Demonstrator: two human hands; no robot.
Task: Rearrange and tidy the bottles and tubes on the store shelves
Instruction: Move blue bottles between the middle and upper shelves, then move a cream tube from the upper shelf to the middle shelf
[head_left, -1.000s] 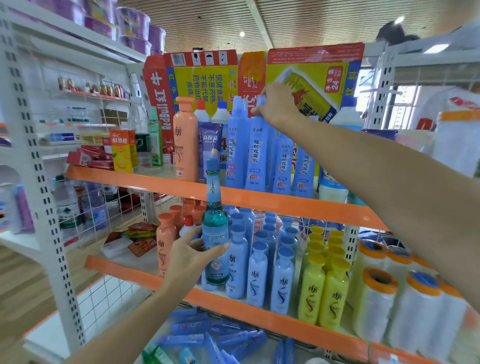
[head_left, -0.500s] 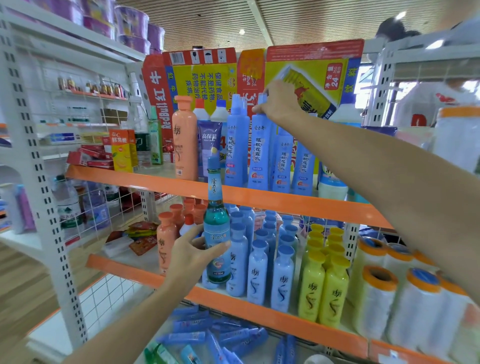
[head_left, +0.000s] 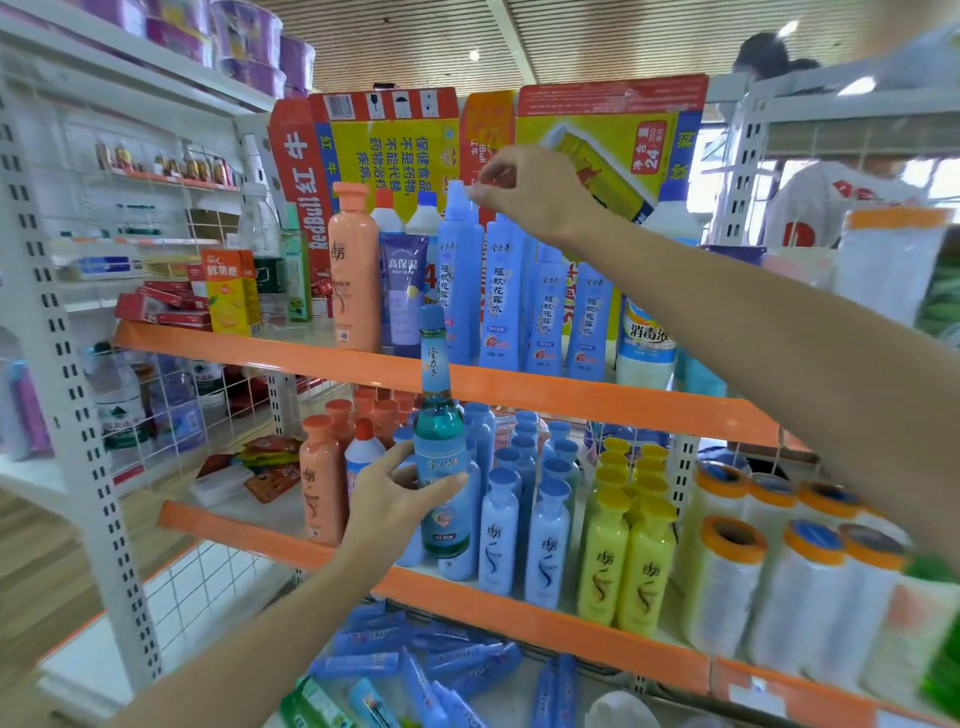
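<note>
Head view: left hand (head_left: 400, 499) grips a green glass-look bottle (head_left: 440, 457), thumb across the front label, fingers wrapped behind. Bottle is upright, held in front of the middle shelf, its blue cap overlapping the upper shelf edge (head_left: 519, 387). Body is translucent teal, narrow neck, rounded shoulders, pale label with script.

Right hand (head_left: 530, 189) is raised at the upper shelf, fingertips pinched together just above the spray tops of the tall blue spray bottles (head_left: 501, 301); cannot tell if it actually holds a cap. Those are opaque matte blue plastic, slim cylinders, standing in a row.

Beside them, a peach bottle (head_left: 354, 270), smooth and waisted, and a purple tube (head_left: 402, 291) standing on its cap. Middle shelf: yellow bottles (head_left: 623, 566), glossy plastic.
</note>
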